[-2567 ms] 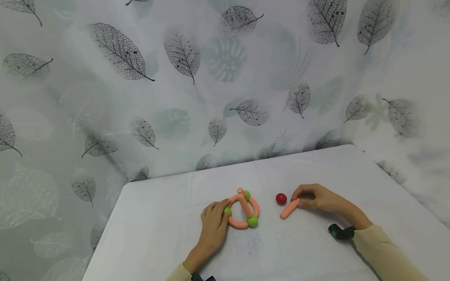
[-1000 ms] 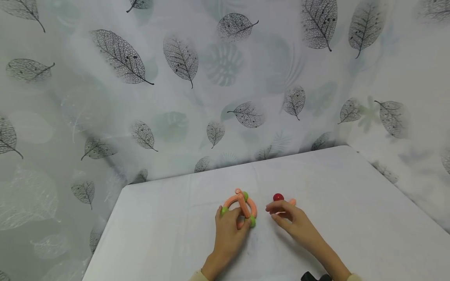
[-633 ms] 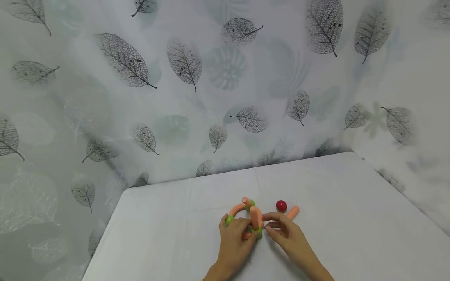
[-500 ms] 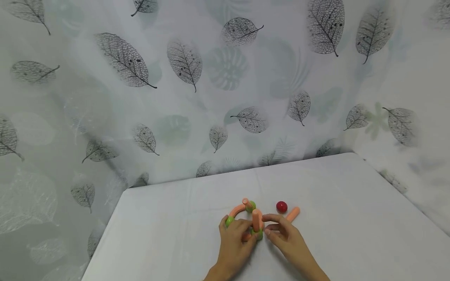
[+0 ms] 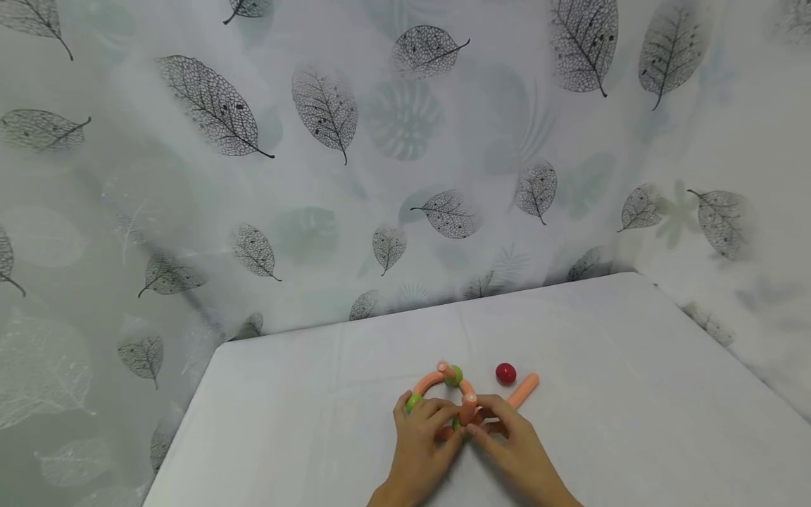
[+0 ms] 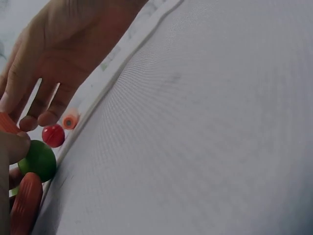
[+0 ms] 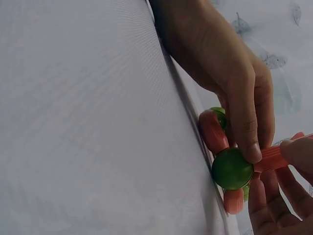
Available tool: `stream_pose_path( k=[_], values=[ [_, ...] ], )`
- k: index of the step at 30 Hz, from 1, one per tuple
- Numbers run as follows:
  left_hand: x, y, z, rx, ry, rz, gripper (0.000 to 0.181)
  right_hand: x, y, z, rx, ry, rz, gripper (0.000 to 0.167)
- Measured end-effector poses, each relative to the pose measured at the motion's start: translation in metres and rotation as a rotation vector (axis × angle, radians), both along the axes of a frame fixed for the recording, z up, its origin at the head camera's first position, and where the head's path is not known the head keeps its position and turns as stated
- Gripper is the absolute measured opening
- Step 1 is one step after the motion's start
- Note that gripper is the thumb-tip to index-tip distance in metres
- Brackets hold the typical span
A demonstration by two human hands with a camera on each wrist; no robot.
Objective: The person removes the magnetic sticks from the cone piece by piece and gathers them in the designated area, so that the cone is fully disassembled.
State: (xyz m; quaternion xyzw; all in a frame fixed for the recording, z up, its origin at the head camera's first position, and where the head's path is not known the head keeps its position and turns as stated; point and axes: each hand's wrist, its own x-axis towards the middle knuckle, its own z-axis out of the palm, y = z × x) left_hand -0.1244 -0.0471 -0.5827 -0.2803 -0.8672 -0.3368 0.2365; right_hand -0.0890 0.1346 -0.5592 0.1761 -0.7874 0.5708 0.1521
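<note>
We see the ribbed orange plastic rod [image 5: 468, 411] pinched in the right hand [image 5: 514, 440], upright atop the glossy green ball [image 7: 232, 169] that the left hand [image 5: 421, 448] clamps.

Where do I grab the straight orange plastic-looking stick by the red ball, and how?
It's probably best to pinch the straight orange plastic-looking stick across its far half, from above and the right. It lies flat, long and thin; the right hand hides its near end, and the shiny red ball sits to its left.
</note>
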Motion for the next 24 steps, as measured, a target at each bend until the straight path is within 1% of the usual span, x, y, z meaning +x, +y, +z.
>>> stream_pose_path(
  k=[2,5,12,14,15,21,22,24],
  values=[
    [0.0,-0.001,0.0,-0.011,0.028,0.002,0.022,0.0002,-0.0005,0.0004,0.013,0.032,0.004,0.034],
    [-0.0012,-0.0019,-0.0006,-0.016,0.045,0.0,0.022,-0.0008,-0.0011,0.001,0.023,0.069,0.008,0.034],
    [-0.0017,-0.0025,-0.0007,-0.012,-0.025,-0.004,0.02,-0.0032,-0.0023,-0.0001,0.039,0.144,-0.016,0.035],
    [-0.0017,-0.002,-0.0007,-0.008,-0.017,-0.005,0.02,-0.0035,-0.0025,-0.0014,0.039,0.166,-0.022,0.035],
    [-0.0012,-0.0019,-0.0002,-0.006,-0.012,-0.007,0.019,-0.0031,-0.0025,-0.0022,0.044,0.164,-0.023,0.034],
    [0.0017,-0.0031,-0.0012,-0.001,-0.023,-0.003,0.023,0.0005,-0.0051,-0.0036,0.075,0.2,-0.008,0.032],
    [0.0011,-0.003,-0.0021,-0.002,-0.019,-0.002,0.024,0.0003,-0.0052,-0.0031,0.075,0.217,-0.004,0.033],
    [-0.0005,-0.0024,-0.0032,0.0,0.001,-0.007,0.024,-0.0002,-0.0046,-0.0012,0.078,0.223,-0.008,0.034]
  ],
)
